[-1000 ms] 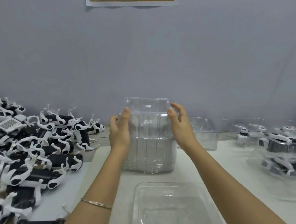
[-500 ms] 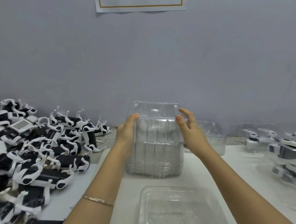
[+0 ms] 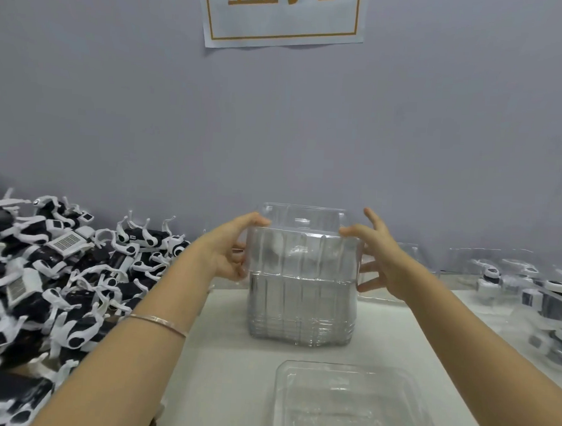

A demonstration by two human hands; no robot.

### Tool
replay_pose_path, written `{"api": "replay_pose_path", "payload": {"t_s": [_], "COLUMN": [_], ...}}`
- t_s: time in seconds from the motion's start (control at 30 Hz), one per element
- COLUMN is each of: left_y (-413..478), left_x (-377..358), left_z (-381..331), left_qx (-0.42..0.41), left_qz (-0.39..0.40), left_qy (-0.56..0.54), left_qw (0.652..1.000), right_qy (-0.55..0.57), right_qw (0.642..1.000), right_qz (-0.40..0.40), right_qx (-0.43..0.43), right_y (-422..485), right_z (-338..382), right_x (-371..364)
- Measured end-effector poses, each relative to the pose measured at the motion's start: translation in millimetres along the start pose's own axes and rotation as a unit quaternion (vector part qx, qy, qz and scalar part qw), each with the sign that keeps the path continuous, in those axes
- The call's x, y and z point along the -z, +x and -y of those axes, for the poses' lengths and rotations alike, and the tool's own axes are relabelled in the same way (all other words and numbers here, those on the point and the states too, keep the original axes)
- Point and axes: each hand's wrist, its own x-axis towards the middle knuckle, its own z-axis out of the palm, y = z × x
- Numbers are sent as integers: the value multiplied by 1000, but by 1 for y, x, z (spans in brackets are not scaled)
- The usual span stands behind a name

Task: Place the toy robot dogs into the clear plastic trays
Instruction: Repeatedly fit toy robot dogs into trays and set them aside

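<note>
A stack [image 3: 302,279] of clear trays stands on the table [image 3: 226,356], between the two hands. The left hand [image 3: 225,249] grips its upper left side, thumb on the front rim and fingers curled against the wall. The right hand [image 3: 384,260] is spread loosely: its thumb touches the upper right corner, its index is raised clear, and the other fingers lie just beside the wall. The dogs [image 3: 58,266] are heaped to the left, untouched. A single tray [image 3: 284,369] lies nearer the person.

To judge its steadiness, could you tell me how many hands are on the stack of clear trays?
2: the left hand grips the tray stack at upper left; the right hand touches its upper right corner. Some fingertips are hidden.
</note>
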Motion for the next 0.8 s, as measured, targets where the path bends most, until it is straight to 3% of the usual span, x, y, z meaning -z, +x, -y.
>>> {"api": "replay_pose_path", "payload": {"t_s": [0.17,0.3,0.47,0.67,0.8], "left_y": [2,18,31,38,47], "left_x": [-7,-9,-13,-13,-6], "left_z": [-4,3,33,46,35], "left_qx": [-64,-85,-117,-138,-81], "left_qz": [47,110,55,70,73], "left_qy": [34,-29,-12,-86,-147], "left_qw": [996,990,992,984,983], "right_qy": [53,183,225,219,219], "right_qw": [998,983,971,970,971], "right_qz": [-43,-22,-83,-92,-89], "right_qx": [-5,-23,-2,51,31], "right_y": [3,-3,1,4,16], "right_z": [8,8,0,-20,-20], "right_x": [1,-3,-8,-8,-13]}}
